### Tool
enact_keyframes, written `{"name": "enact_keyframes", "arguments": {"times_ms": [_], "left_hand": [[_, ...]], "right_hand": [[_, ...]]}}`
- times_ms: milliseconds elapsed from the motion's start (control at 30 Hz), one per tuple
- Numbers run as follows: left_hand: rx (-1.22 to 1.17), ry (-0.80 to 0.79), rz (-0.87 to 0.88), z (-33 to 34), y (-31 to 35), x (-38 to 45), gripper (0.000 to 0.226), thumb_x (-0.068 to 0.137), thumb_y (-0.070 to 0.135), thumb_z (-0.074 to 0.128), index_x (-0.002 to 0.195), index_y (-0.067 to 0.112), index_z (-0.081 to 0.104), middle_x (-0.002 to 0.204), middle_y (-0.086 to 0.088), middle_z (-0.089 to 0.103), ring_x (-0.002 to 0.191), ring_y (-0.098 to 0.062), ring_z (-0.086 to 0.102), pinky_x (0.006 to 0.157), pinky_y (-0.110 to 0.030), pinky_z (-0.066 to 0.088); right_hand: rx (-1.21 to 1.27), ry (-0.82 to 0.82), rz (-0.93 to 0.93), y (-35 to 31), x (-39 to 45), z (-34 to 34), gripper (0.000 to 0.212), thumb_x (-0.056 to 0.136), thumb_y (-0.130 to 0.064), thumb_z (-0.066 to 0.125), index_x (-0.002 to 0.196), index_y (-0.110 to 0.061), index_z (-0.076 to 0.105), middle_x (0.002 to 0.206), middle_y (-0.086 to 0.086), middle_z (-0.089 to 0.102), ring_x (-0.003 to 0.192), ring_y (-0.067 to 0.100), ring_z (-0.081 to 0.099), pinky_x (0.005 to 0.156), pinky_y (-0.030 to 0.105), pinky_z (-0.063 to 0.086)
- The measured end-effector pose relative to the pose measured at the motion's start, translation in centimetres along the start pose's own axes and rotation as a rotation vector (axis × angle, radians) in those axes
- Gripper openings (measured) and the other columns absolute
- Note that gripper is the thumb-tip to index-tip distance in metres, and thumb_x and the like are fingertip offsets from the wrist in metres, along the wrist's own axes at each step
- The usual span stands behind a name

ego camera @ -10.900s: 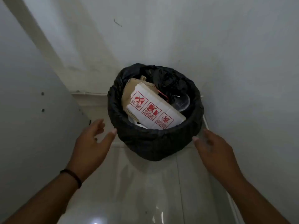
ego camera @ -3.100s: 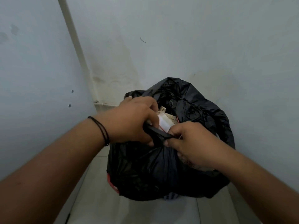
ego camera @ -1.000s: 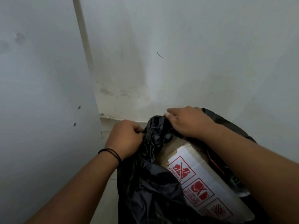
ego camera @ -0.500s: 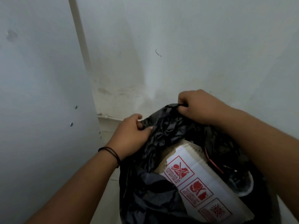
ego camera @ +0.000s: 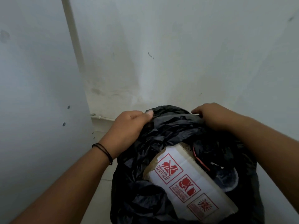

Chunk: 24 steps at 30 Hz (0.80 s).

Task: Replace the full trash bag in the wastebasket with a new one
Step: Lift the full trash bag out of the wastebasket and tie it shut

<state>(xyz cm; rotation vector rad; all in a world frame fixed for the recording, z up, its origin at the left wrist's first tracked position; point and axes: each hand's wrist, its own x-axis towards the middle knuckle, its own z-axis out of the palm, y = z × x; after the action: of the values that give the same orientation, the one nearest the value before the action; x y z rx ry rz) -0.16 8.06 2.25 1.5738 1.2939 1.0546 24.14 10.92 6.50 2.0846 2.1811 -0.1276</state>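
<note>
A full black trash bag (ego camera: 139, 191) fills the lower middle of the view, its mouth open. Inside lies a white cardboard box (ego camera: 191, 183) with red warning symbols, beside a clear plastic cup (ego camera: 226, 178) and a red string. My left hand (ego camera: 129, 125) pinches the bag's far rim on the left. My right hand (ego camera: 212, 115) grips the same rim on the right. The rim is stretched between both hands. The wastebasket itself is hidden under the bag.
White walls (ego camera: 178, 54) meet in a corner right behind the bag. A grey panel (ego camera: 35, 102) with screw heads stands close on the left. A strip of pale tiled floor (ego camera: 103, 180) shows between panel and bag.
My hands have shifted along the bag's far rim and moved further apart. The right hand has dropped lower, and the rim is now pulled flatter between them.
</note>
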Motion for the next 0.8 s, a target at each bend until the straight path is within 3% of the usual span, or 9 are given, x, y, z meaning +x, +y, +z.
{"name": "enact_keyframes", "arguments": {"times_ms": [67, 133, 200, 367, 433, 500, 600, 700, 800], "left_hand": [[0.249, 0.068, 0.036, 0.1, -0.6, 0.1, 0.034, 0.088, 0.041, 0.053, 0.065, 0.016, 0.057, 0.056, 0.013, 0.055, 0.057, -0.008, 0.052, 0.053, -0.017, 0.037], [0.503, 0.092, 0.064, 0.0, -1.0, 0.0, 0.015, 0.084, 0.032, 0.062, 0.096, 0.023, 0.060, 0.085, 0.003, 0.061, 0.081, -0.018, 0.059, 0.067, -0.022, 0.043], [0.713, 0.007, 0.003, 0.0, -2.0, -0.1, 0.049, 0.078, 0.034, 0.066, 0.122, 0.021, 0.049, 0.111, -0.007, 0.051, 0.102, -0.026, 0.053, 0.078, -0.029, 0.042], [0.655, 0.132, 0.042, -0.2, -2.1, -0.2, 0.009, 0.078, 0.018, 0.060, 0.085, 0.012, 0.063, 0.084, -0.007, 0.065, 0.081, -0.026, 0.060, 0.065, -0.030, 0.047], [0.523, 0.266, 0.083, -0.4, -1.7, 0.0, 0.003, 0.079, 0.014, 0.057, 0.077, 0.012, 0.057, 0.072, -0.003, 0.060, 0.070, -0.023, 0.056, 0.054, -0.026, 0.040], [0.381, 0.336, 0.063, -0.6, -1.0, 0.1, 0.007, 0.081, 0.016, 0.053, 0.076, 0.015, 0.050, 0.067, -0.001, 0.056, 0.060, -0.015, 0.050, 0.048, -0.020, 0.035], [0.220, 0.258, -0.066, -0.7, -0.6, 0.3, 0.005, 0.084, 0.023, 0.050, 0.083, 0.019, 0.047, 0.075, -0.001, 0.058, 0.064, -0.015, 0.051, 0.054, -0.030, 0.038], [0.122, 0.069, -0.224, -0.6, -0.3, 0.2, 0.010, 0.085, 0.024, 0.051, 0.091, 0.017, 0.052, 0.094, -0.008, 0.061, 0.086, -0.023, 0.057, 0.076, -0.037, 0.044], [0.241, -0.037, -0.207, -0.6, -0.1, -0.2, 0.014, 0.083, 0.015, 0.051, 0.089, 0.006, 0.059, 0.095, -0.015, 0.063, 0.092, -0.031, 0.059, 0.071, -0.034, 0.042]], "right_hand": [[0.055, 0.122, 0.029, -0.1, -0.4, -0.4, 0.024, 0.086, -0.020, 0.057, 0.108, -0.019, 0.068, 0.116, 0.008, 0.065, 0.108, 0.028, 0.056, 0.095, 0.039, 0.045], [0.087, 0.267, 0.039, -0.1, -0.6, -1.1, 0.007, 0.082, -0.022, 0.061, 0.088, -0.020, 0.065, 0.102, 0.008, 0.064, 0.100, 0.029, 0.056, 0.089, 0.038, 0.045], [0.189, 0.378, 0.004, -0.2, -1.2, -2.0, 0.010, 0.079, -0.019, 0.062, 0.073, -0.019, 0.054, 0.084, 0.003, 0.058, 0.086, 0.026, 0.054, 0.072, 0.032, 0.042], [0.786, 0.002, -0.024, 0.9, -3.4, -3.6, 0.025, 0.084, -0.041, 0.062, 0.075, -0.018, 0.055, 0.074, -0.003, 0.061, 0.060, 0.014, 0.051, 0.058, 0.027, 0.041], [0.949, 0.069, 0.047, 1.9, -3.3, -3.3, 0.021, 0.092, -0.035, 0.054, 0.083, -0.016, 0.057, 0.089, 0.005, 0.068, 0.058, 0.018, 0.059, 0.054, 0.030, 0.050], [0.641, 0.273, 0.111, 3.1, -2.6, -2.2, 0.014, 0.093, -0.024, 0.053, 0.095, -0.015, 0.062, 0.102, 0.011, 0.067, 0.071, 0.024, 0.064, 0.064, 0.032, 0.053], [0.122, 0.142, 0.135, 4.1, -2.1, 0.7, 0.046, 0.090, -0.019, 0.058, 0.134, -0.015, 0.049, 0.138, 0.013, 0.051, 0.121, 0.029, 0.050, 0.099, 0.032, 0.037], [0.093, 0.038, 0.157, 4.4, -2.4, 3.0, 0.042, 0.089, -0.016, 0.053, 0.131, -0.017, 0.053, 0.131, 0.013, 0.057, 0.117, 0.031, 0.052, 0.094, 0.035, 0.042], [0.119, 0.139, 0.217, 4.6, -2.5, 3.7, 0.026, 0.088, -0.014, 0.050, 0.110, -0.017, 0.065, 0.114, 0.012, 0.064, 0.106, 0.033, 0.055, 0.091, 0.041, 0.044]]}}
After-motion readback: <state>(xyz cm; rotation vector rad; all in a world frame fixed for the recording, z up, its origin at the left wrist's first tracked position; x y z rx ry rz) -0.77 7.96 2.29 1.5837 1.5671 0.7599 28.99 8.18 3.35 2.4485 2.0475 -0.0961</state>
